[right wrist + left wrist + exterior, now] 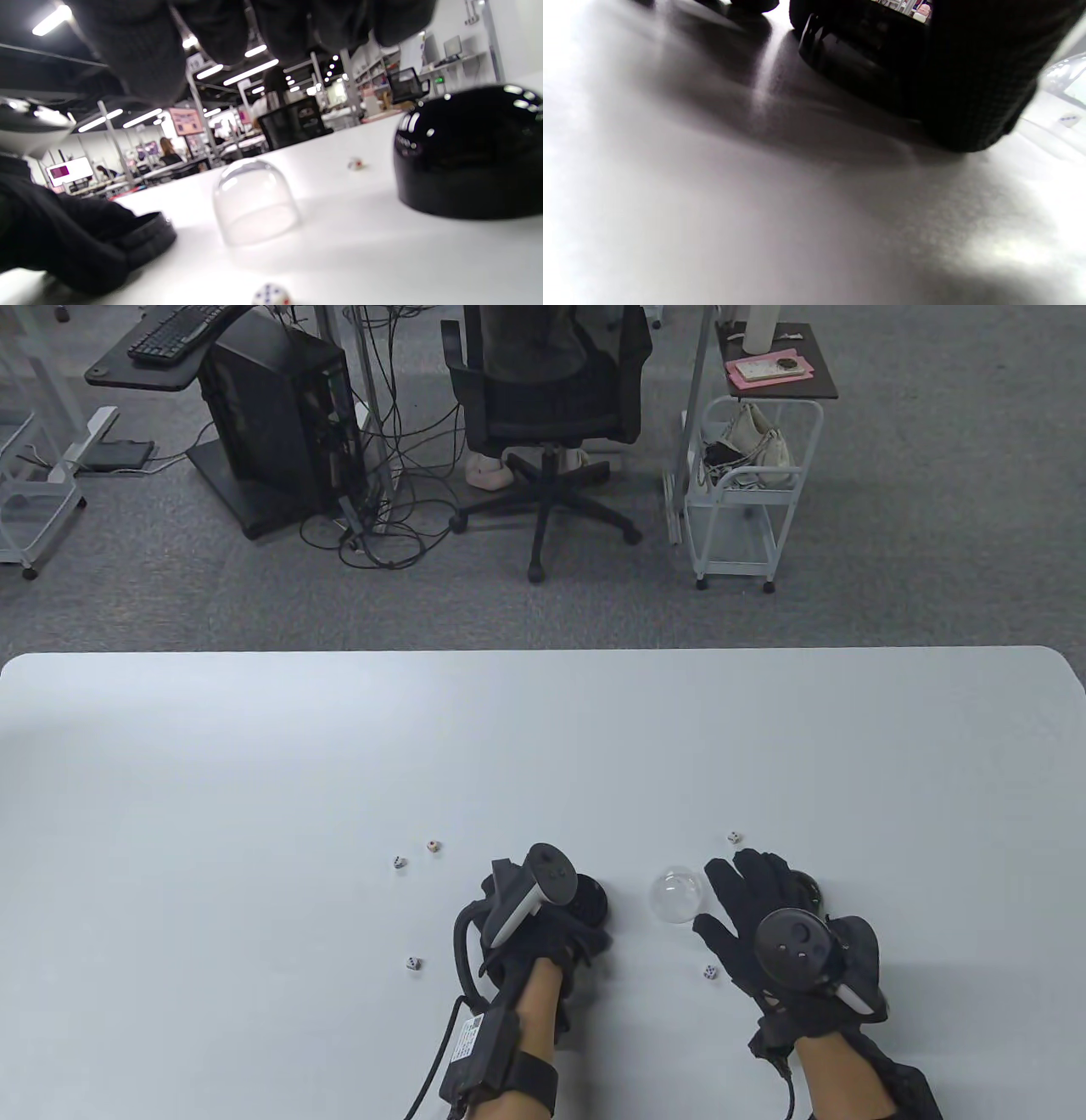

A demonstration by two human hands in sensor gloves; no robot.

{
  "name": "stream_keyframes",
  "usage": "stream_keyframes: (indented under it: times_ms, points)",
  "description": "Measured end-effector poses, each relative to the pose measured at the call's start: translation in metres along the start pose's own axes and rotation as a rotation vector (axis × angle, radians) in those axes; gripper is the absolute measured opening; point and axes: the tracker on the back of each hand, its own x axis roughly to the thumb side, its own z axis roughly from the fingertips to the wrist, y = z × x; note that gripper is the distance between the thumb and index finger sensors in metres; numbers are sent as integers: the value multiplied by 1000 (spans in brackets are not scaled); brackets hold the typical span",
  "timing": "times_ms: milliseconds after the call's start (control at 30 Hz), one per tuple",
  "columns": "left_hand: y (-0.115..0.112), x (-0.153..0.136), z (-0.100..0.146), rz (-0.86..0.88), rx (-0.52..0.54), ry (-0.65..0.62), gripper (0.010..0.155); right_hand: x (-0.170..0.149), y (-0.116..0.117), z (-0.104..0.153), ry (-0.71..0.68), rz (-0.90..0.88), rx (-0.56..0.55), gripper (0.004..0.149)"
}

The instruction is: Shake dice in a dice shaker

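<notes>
Office floor beyond, grey carpet, swivel chair [543,415] and white trolley [747,496] at the far side; nearer, the white table [254,780] on which I work.

Item: dice, five, loose on the table. Two lie together left of my hands, die [400,863] and die [433,846]; one die [412,963] nearer me on the left; one die [735,837] just beyond my right fingertips; one die [709,971] close by my right thumb, also at the bottom of the right wrist view [271,295]. None is in the shaker.

Item: clear dome [676,894], mouth down, standing between my hands; empty, so far as the right wrist view [254,201] shows.

Item: black base [588,897], a shallow round tray, under my left fingers.

Item: black glossy dome [468,152], mouth down, right of the clear dome, mostly hidden under my right hand from above.

Left hand [534,929]: rests on the black base, seemingly steadying it; the grip itself I cannot tell.

Right hand [764,933]: fingers spread, hovering, holding nothing.

Step in hand, as I judge it: the start, the shaker in parts and the dice not yet gathered.

Next move calls for: a fine pinch on the small die nearest my right thumb, carried to the base without knocking the clear dome.
</notes>
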Motion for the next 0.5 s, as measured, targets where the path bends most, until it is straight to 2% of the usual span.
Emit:
stream_keyframes:
  times_ms: [133,300,500]
  points:
    - [8,1,11,-68,41,-57,105,0,-2,1,-3,0,-8,63]
    - [31,-7,42,-97,165,-209,100,1,-5,2,-8,-2,-24,62]
    - [49,-39,70,-159,293,-326,94,1,-5,1,-4,10,-28,61]
